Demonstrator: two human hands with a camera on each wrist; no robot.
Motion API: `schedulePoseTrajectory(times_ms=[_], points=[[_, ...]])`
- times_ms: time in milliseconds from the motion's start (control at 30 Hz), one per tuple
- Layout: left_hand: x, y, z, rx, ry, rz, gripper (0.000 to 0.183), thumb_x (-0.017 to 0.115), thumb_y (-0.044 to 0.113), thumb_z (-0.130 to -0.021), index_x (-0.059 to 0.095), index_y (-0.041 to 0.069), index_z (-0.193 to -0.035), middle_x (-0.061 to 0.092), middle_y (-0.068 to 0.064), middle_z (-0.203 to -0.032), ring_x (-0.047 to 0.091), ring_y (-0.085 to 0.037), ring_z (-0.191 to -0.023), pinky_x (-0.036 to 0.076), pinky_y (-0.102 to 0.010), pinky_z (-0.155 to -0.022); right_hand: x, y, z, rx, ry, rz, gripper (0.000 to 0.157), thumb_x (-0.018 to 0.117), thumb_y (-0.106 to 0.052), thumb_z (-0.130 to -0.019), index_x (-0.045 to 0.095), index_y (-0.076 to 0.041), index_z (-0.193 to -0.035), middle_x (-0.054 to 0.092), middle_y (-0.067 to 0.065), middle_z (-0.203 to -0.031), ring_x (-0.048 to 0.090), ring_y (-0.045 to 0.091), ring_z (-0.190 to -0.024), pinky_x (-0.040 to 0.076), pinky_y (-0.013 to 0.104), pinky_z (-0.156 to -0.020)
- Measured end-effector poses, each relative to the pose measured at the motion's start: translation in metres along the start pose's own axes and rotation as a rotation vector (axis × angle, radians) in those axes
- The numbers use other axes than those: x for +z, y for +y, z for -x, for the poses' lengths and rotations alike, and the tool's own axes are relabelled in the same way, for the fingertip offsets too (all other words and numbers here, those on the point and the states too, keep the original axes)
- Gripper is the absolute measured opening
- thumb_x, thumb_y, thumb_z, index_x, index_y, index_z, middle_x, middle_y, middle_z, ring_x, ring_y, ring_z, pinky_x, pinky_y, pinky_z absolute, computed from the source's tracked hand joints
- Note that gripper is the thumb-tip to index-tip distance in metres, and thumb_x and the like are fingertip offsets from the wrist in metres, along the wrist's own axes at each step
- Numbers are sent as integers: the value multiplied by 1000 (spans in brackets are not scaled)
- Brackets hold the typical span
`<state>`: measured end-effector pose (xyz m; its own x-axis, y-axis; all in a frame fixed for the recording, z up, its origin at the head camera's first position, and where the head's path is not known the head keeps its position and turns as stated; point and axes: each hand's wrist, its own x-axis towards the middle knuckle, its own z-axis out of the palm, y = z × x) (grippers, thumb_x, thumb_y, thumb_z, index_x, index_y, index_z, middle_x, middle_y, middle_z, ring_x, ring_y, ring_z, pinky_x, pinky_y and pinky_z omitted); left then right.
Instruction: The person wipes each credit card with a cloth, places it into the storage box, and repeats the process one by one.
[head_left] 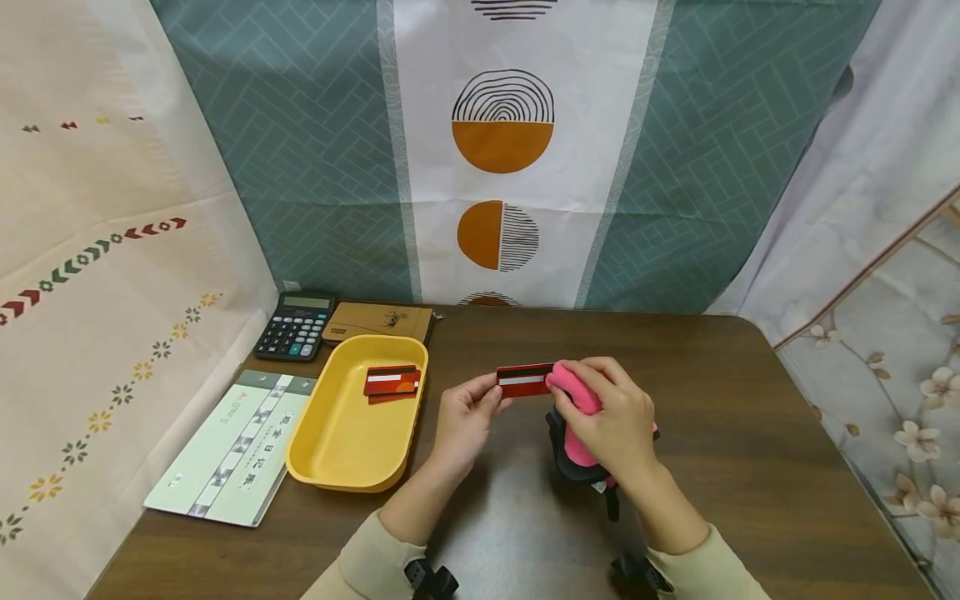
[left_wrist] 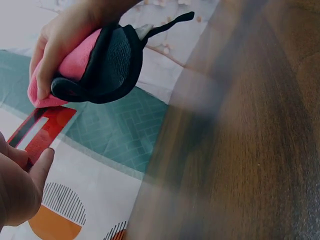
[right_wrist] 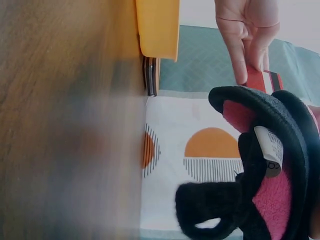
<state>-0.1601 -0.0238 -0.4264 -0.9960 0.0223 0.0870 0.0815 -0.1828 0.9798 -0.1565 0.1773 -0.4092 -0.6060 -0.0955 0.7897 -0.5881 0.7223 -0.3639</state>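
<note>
My left hand (head_left: 463, 421) pinches the left end of a red bank card (head_left: 522, 381) with a dark stripe and a white strip, held above the table. In my right hand (head_left: 617, 412) is a soft pink cleaning cloth with black trim (head_left: 579, 392), gripped so that its pink side touches the card's right end. A black loop and a white tag hang from the cloth (right_wrist: 272, 205) in the right wrist view. The left wrist view shows the card (left_wrist: 50, 131) tilted, with the cloth over its far end. Part of the card is hidden under the cloth and fingers.
Left of my hands stands a yellow tray (head_left: 352, 446) holding several red cards (head_left: 392, 382). Behind it lie a calculator (head_left: 295, 327) and a brown notebook (head_left: 375, 321). A pale green booklet (head_left: 232, 446) lies at the table's left. Patterned curtains (head_left: 315, 167) border the table (head_left: 750, 433).
</note>
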Motion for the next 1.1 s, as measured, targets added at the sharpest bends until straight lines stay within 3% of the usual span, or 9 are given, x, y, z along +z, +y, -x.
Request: schedulePoseTrajectory(times_ms=[400,633,767,1000,1100], points=[[-2,2,-3,10,3,-40,33,62,-7,-96,63,-11,-129,67,-26,-122,71,-30,-103,59,-32,-84,2,3,-7,-54,0,46,37,88,-18,-74,78,-10,-109,69,10,-99,67,24,-67,57,39,-51],[-2,5,-5,-2,6,3,32,61,-7,-97,63,-11,-128,67,-25,-124,71,-30,-105,59,-32,-85,3,6,-12,-76,-29,82,37,88,-18,-74,78,-8,-107,68,12,-98,67,26,-67,58,40,-52],[1,5,-5,27,3,-4,31,62,-9,-95,64,-12,-126,67,-26,-122,71,-30,-102,60,-32,-83,4,4,-14,-62,-53,115,35,89,-18,-73,78,-7,-105,68,11,-96,66,26,-64,57,39,-50],[14,3,-7,134,-108,-84,28,58,-9,-98,65,-12,-125,68,-26,-118,70,-24,-100,60,-30,-84,12,-15,-20,-122,-107,84,34,87,-21,-77,79,-9,-107,67,8,-99,65,22,-67,54,36,-48],[14,4,-7,149,-109,-81,29,58,-9,-98,65,-12,-125,69,-26,-118,71,-26,-101,60,-30,-83,9,-13,-21,-114,-98,89,33,87,-21,-76,79,-9,-106,67,9,-98,65,23,-66,54,37,-47]])
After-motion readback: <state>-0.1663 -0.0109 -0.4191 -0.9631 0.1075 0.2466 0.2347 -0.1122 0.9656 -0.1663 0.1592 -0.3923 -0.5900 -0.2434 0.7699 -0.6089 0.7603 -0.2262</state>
